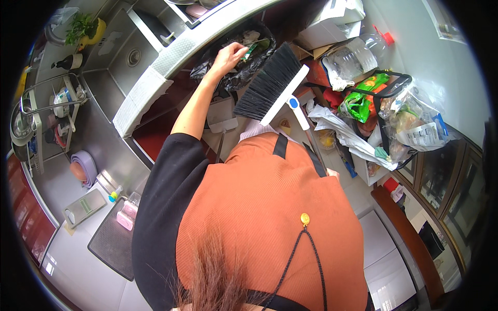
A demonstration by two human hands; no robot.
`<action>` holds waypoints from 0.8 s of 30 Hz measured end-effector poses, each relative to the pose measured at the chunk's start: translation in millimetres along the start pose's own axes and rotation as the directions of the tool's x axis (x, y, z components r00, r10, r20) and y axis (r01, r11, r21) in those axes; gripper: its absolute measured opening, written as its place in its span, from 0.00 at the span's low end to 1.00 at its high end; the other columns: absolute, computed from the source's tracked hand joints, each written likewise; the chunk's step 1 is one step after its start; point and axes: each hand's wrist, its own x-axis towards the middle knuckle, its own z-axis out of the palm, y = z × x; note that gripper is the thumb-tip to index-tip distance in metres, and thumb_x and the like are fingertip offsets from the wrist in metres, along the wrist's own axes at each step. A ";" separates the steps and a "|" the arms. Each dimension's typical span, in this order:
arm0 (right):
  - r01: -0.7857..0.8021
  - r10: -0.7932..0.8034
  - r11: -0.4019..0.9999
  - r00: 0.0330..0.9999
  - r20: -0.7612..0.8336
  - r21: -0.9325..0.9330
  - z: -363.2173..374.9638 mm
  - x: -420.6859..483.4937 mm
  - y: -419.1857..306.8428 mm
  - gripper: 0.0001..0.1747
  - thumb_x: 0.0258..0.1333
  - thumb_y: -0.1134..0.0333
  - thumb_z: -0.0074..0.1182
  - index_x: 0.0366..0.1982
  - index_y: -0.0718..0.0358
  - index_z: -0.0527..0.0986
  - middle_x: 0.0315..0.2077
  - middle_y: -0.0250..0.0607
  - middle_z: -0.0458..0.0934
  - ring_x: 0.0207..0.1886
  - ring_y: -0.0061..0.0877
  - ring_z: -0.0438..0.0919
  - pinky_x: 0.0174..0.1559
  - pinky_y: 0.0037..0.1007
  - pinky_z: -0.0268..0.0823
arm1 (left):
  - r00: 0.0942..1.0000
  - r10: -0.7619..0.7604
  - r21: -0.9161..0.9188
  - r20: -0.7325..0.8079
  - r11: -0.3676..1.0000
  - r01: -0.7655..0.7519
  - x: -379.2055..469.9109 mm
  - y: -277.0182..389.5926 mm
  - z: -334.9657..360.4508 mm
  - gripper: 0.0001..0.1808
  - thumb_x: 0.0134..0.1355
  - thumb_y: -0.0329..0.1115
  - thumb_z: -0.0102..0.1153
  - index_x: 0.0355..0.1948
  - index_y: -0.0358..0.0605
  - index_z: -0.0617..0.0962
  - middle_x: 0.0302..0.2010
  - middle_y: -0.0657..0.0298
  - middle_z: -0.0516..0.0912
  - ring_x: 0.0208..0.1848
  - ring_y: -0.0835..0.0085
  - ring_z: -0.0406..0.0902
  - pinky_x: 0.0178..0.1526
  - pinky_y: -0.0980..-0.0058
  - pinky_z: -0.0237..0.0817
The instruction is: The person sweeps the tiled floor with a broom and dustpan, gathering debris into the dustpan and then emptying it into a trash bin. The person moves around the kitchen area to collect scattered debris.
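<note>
My left hand (230,58) is over a bin lined with a black plastic bag (249,74), its fingers curled; whether anything is between them cannot be seen. Crumpled waste and a green packet (249,51) lie in the bag. At the right edge of my orange clothing, my right hand (332,173) grips the handle of a broom (286,93), mostly hidden by the clothing. The broom's white head is raised, its black bristles towards the bin. Below the bin is a light dustpan (222,114) with a long handle.
A steel sink (116,70) and counter lie at left, with a dish rack (50,105) and a metal grater (84,207). On the right stand a black-framed rack (389,91) loaded with plastic bags, a large clear bottle (352,58) and a white box (325,33). A wooden-edged cabinet (439,182) is beyond.
</note>
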 end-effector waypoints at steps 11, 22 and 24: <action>0.005 -0.004 0.999 1.000 -0.022 0.046 4.0 -1.9 1.5 0.16 0.41 0.59 0.58 0.24 0.65 0.71 0.16 0.28 0.64 0.27 0.13 0.62 0.26 0.24 0.58 | 0.997 0.069 -0.231 0.031 0.971 -0.060 10.9 20.3 13.2 0.09 0.59 0.37 0.60 0.30 0.43 0.78 0.21 0.73 0.75 0.23 0.85 0.69 0.27 0.82 0.61; 0.009 -0.008 0.998 0.999 -0.033 0.055 5.0 -3.6 3.7 0.15 0.44 0.60 0.58 0.24 0.66 0.70 0.16 0.28 0.63 0.26 0.12 0.61 0.25 0.23 0.58 | 0.934 0.358 0.578 -0.011 0.764 -0.286 -1.0 -42.7 -27.3 0.11 0.56 0.32 0.55 0.39 0.39 0.76 0.35 0.51 0.80 0.40 0.57 0.78 0.40 0.65 0.69; 0.013 -0.011 0.998 0.999 -0.030 0.056 5.2 -3.3 3.3 0.15 0.44 0.61 0.58 0.23 0.66 0.70 0.16 0.27 0.63 0.26 0.12 0.61 0.25 0.23 0.58 | 0.977 0.195 0.511 0.091 0.833 -0.214 -12.9 -27.9 -29.8 0.18 0.60 0.40 0.55 0.48 0.42 0.76 0.43 0.55 0.79 0.44 0.65 0.77 0.45 0.71 0.68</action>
